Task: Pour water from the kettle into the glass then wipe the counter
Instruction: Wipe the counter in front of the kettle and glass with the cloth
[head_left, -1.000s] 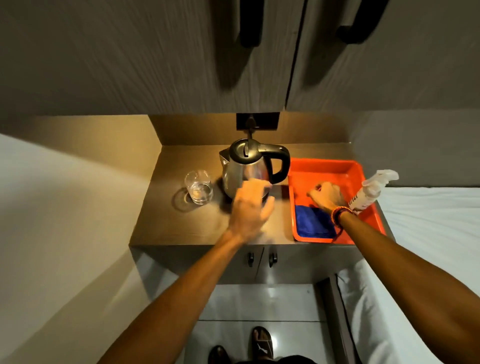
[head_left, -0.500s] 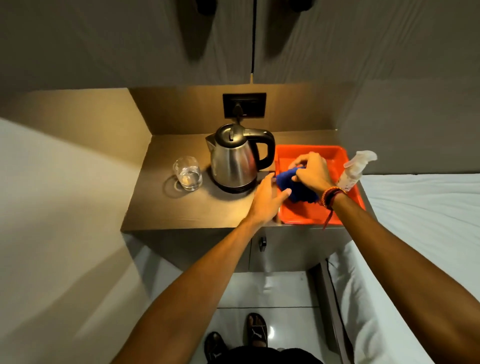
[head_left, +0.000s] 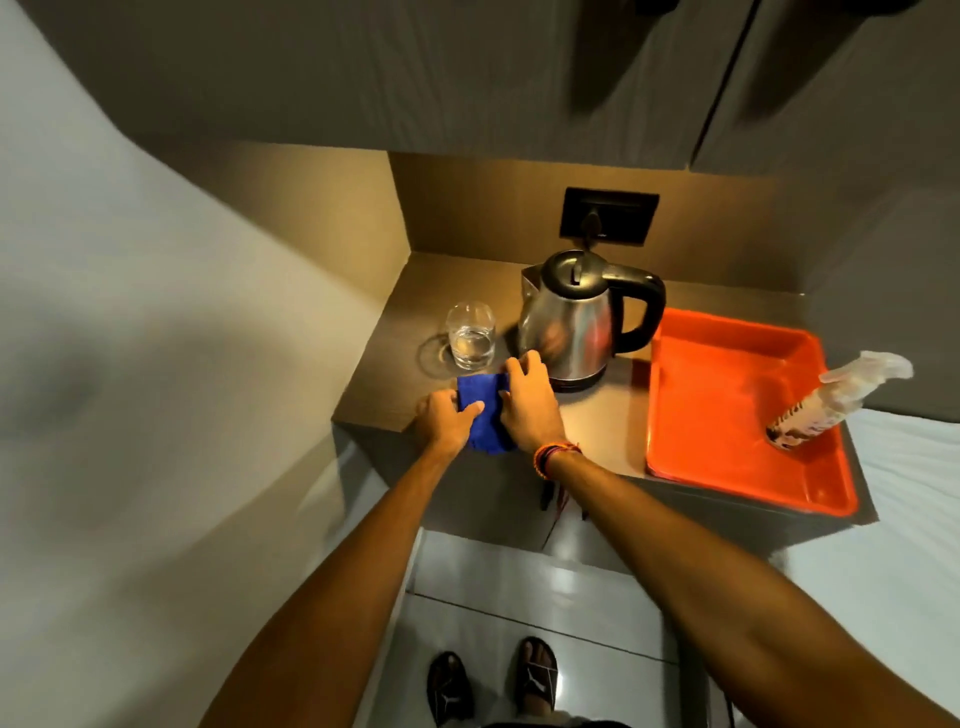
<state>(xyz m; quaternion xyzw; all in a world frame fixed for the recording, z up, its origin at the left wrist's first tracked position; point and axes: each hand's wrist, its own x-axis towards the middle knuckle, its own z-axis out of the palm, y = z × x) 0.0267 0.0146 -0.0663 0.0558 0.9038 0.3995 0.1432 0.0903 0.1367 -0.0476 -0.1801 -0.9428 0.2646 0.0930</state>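
blue cloth (head_left: 480, 410) on counter (head_left: 597, 426), left hand (head_left: 441, 421) and right hand (head_left: 530, 402) pressing its edges

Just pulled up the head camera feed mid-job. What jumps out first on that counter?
The bright orange tray at the counter's right end grabs the eye, with a spray bottle leaning in its far corner. Near the front left edge, the left hand and right hand both hold a blue cloth on the counter. Behind them stand a glass holding water and a steel kettle.
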